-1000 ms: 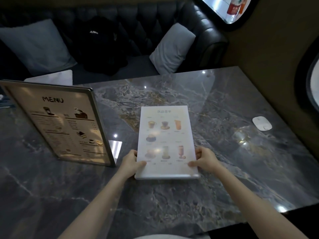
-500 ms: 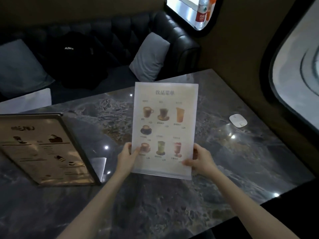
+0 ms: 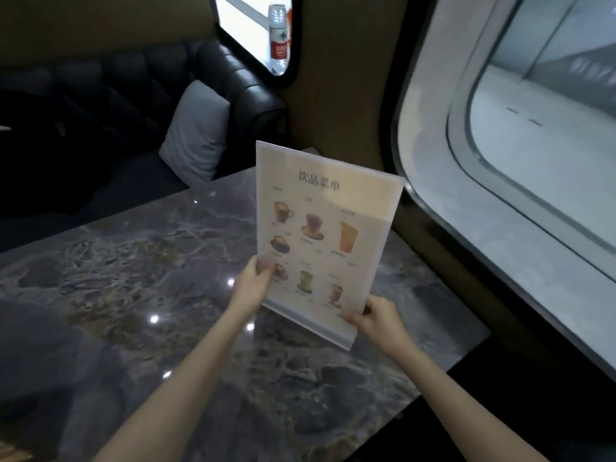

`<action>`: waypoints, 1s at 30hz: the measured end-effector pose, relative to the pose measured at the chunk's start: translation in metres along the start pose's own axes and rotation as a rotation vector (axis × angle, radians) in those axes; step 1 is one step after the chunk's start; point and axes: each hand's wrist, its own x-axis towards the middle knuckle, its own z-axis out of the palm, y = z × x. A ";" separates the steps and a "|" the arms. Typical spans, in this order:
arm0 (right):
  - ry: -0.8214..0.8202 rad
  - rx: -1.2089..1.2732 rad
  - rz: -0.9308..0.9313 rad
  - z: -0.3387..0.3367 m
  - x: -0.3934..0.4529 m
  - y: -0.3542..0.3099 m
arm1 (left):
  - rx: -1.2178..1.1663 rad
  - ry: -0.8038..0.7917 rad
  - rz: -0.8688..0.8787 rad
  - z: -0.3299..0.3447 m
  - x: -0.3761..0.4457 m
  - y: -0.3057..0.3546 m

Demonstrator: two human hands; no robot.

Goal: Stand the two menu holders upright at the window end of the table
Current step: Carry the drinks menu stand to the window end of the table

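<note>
A clear acrylic drinks menu holder, printed with cups and glasses, is held upright in the air above the right part of the marble table. My left hand grips its lower left edge. At the lower right corner, by the holder's base strip, my right hand grips it. The holder is slightly tilted and faces me, close to the window-side wall. The black-framed menu holder is out of view.
A large rounded window fills the right side. A dark tufted sofa with a grey cushion runs behind the table. A water bottle stands in a smaller window opening at the top.
The drinks menu holder went from lying flat on the table to being lifted upright and carried right toward the window. The view turned right, so the black-framed menu left the frame.
</note>
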 end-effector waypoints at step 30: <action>0.498 0.102 0.184 -0.111 0.043 0.128 | 0.026 -0.388 0.063 0.215 0.090 0.126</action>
